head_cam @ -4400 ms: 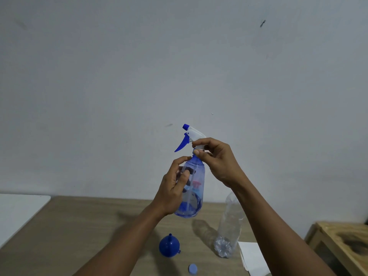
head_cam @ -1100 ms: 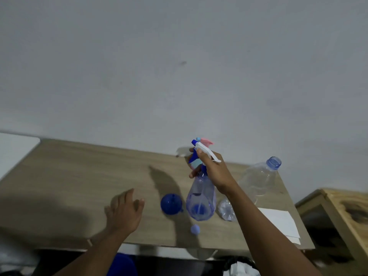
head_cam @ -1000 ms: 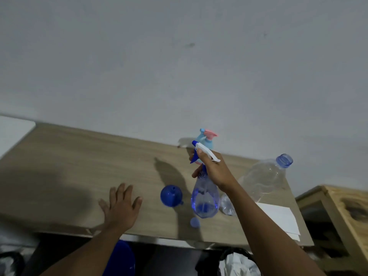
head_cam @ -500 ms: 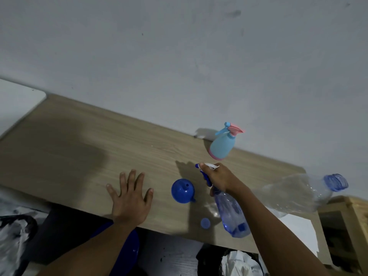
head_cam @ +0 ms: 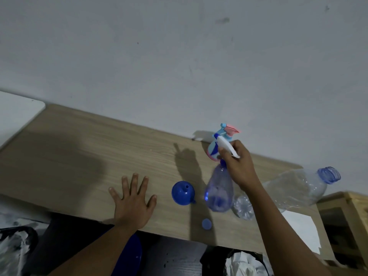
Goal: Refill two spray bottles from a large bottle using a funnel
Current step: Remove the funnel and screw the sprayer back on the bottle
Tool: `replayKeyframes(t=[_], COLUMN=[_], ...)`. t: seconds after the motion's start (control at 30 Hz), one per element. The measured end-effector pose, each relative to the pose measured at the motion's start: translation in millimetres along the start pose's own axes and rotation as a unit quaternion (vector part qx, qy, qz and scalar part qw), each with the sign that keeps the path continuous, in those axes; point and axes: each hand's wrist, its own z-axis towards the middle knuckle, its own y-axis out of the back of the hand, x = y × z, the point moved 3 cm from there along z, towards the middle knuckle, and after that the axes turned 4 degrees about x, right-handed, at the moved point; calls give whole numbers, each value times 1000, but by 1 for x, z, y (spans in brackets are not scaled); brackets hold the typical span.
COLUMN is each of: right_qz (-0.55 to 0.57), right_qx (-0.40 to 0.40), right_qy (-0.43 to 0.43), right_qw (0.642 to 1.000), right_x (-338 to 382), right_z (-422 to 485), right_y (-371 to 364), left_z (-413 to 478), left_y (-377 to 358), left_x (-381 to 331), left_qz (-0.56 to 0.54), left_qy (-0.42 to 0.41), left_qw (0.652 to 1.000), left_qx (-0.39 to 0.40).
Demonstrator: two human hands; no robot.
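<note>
My right hand (head_cam: 238, 164) grips the white trigger head of a clear blue spray bottle (head_cam: 219, 191), which stands on the wooden table (head_cam: 79, 156). Behind it, partly hidden, stands a light blue spray bottle with a pink top (head_cam: 227, 134). A large clear plastic bottle (head_cam: 298, 188) with an open blue neck stands to the right, its base behind my right forearm. A blue funnel (head_cam: 182, 193) rests wide end down, left of the blue sprayer. A small blue cap (head_cam: 206, 224) lies near the front edge. My left hand (head_cam: 132, 200) lies flat on the table with fingers spread.
White paper (head_cam: 298, 228) lies at the table's right front corner. A wooden stand (head_cam: 346, 216) is to the right of the table, and a white surface (head_cam: 16, 116) to its left. A wall rises directly behind the table. A blue object (head_cam: 131, 255) sits below the front edge.
Earlier both hands held the blue sprayer up in the air. It now stands on the table under my right hand, and my left hand has let go and rests flat.
</note>
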Motion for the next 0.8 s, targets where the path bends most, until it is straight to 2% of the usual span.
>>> replayKeyframes(t=[0.13,0.2,0.57,0.8], right_qz=[-33,-34,-71,-65], right_qx=[-47,-39,28,15], right_qy=[65,77,60,47], right_qw=[996,996,995,997], right_x=[22,27,17,17], right_z=[26,43,121,130], right_y=[-8,-22,-84,-91], left_z=[7,7,11,9], left_y=[5,7,7,10], left_x=[0,-1,-3,-3], left_qz=[19,24,-2,-16], left_qy=[-42,-45,-39,-42], left_qw=[999,999,999,999], left_qx=[9,10,4,1])
